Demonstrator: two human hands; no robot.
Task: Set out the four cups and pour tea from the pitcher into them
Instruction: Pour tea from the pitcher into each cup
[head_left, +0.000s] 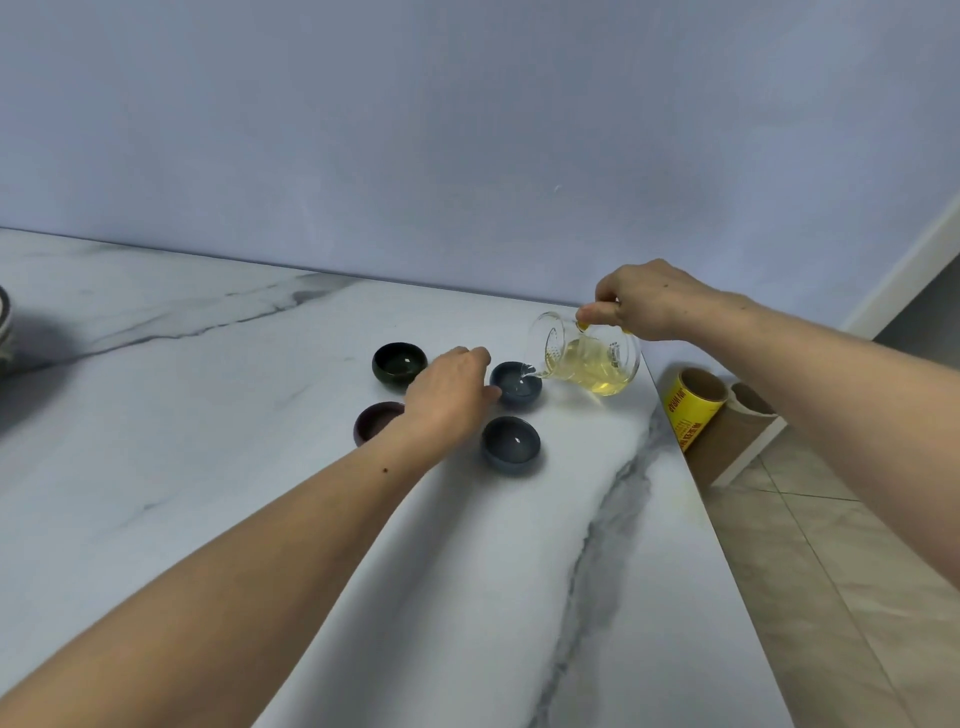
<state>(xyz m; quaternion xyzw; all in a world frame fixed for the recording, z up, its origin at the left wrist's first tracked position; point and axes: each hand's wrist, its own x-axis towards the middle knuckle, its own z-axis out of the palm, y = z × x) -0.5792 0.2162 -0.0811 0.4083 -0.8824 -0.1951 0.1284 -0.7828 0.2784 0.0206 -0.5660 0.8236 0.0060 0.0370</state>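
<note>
Four small cups stand in a cluster on the marble table (208, 467): a dark green cup (399, 364) at the back left, a maroon cup (375, 422) half hidden by my left hand, a blue cup (519, 385) at the back right and a grey-blue cup (511, 446) in front. My right hand (649, 301) grips the handle of a glass pitcher (587, 358) of yellow tea, tilted left with its spout over the back-right blue cup. My left hand (449, 397) rests beside that cup, its fingertips touching the rim.
The table's right edge runs close by the pitcher. Beyond it, on the tiled floor, a yellow-labelled cardboard tube (693, 410) and another tube (750, 400) stand against the wall. Some dishware (4, 322) shows at the far left edge.
</note>
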